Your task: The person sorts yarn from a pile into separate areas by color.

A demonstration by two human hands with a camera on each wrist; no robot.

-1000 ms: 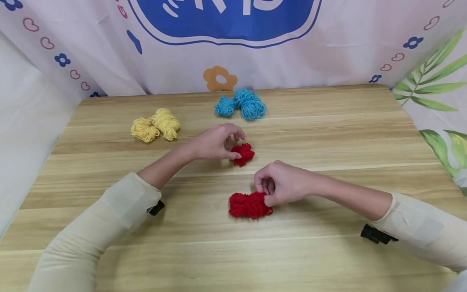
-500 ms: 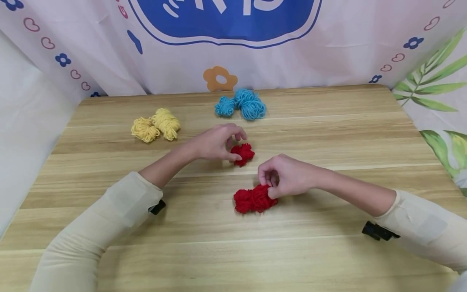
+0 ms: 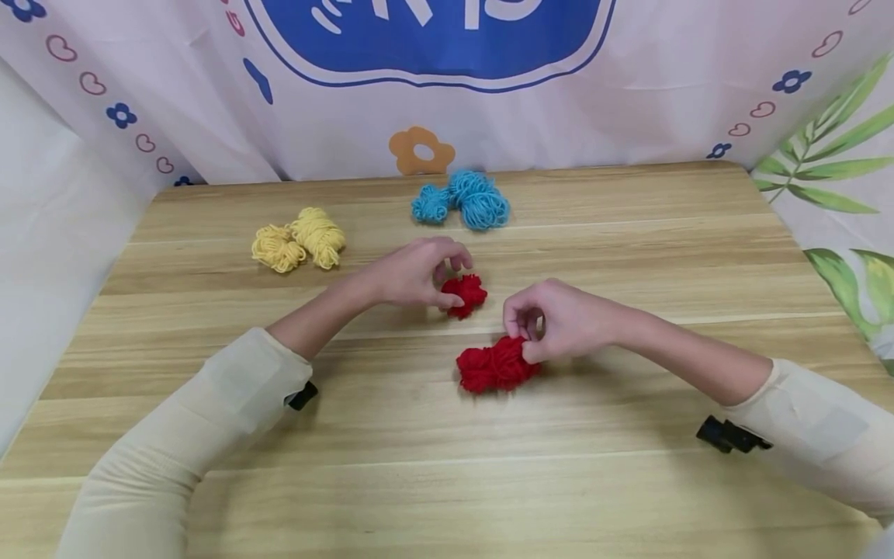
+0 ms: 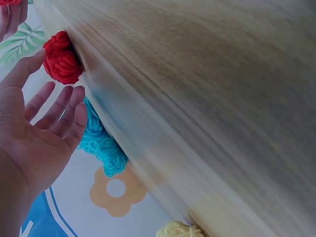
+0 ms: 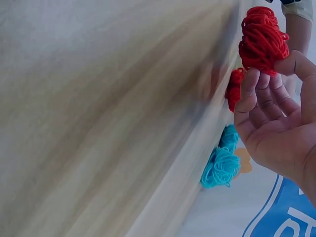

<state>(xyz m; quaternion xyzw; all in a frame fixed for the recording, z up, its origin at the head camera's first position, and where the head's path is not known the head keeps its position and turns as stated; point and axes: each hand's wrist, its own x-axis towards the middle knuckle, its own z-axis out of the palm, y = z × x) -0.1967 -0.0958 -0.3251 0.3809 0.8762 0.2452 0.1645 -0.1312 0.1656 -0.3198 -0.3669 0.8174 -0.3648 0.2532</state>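
My right hand pinches the right end of a red yarn bundle between thumb and fingers. In the right wrist view that red bundle is tied in at the middle and stands out from the fingertips, over the tabletop. Beyond it, a smaller red yarn bundle lies on the wooden table. My left hand is beside this smaller one, its thumb at the near side and its fingers loosely bent above. The left wrist view has the fingers spread apart below the small red bundle.
A pair of blue yarn bundles lies near the table's far edge, before a printed cloth. Two yellow yarn bundles lie at the back left, beyond the left forearm.
My right hand has carried the larger red yarn bundle away from me and slightly right, nearer the small red bundle. The left hand has stayed almost still.
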